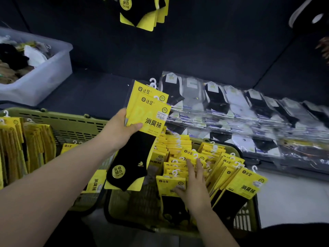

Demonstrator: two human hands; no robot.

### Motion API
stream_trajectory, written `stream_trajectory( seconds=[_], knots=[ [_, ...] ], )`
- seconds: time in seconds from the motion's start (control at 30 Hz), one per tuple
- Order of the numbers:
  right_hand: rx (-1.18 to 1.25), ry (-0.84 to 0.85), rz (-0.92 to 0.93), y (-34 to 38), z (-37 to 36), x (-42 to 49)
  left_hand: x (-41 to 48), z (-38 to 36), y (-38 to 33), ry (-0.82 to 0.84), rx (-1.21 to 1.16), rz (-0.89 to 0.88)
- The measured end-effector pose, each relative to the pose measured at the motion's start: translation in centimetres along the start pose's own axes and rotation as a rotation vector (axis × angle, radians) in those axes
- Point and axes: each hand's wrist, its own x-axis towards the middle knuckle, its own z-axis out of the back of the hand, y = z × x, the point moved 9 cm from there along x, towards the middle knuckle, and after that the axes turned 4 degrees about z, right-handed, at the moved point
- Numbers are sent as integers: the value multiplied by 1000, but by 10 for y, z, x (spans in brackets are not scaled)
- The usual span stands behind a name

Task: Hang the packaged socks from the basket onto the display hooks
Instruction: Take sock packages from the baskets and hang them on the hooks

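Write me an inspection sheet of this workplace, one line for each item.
Surface: dark shelf behind the baskets, carrying a bin and wrapped packs.
Job's things: green basket full of yellow-carded sock packs; second green basket at the left; hanging socks above.
Clutter: clear plastic bin with loose socks; clear-wrapped sock packs stacked on the shelf.
Grippers: left hand grips the held sock packs; right hand lays straight fingers on packs in the basket.
Cables: nothing seen.
Surroundings: dark display wall; hooks themselves not visible.
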Motion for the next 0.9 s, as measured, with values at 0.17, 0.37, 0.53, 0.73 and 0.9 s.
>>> stream_trajectory(
  seconds=[0.17, 0.37, 0.53, 0.73, 0.9],
  knots=[
    [-42, -175, 34, 5, 3, -13, -2, 0, 0, 13, 105, 2],
    [15, -123, 48, 4, -2, -6, -2, -1, 0, 26, 173, 4],
    [660, 48, -182, -21, -32, -12, -4, -1, -4, 39, 111, -21],
    [926, 184, -195, -6, -20, -15, -3, 6, -2, 0, 85, -11],
    [1308, -35, -136, 28, 68, 17, -3, 13, -4, -25, 5, 6]
  ],
)
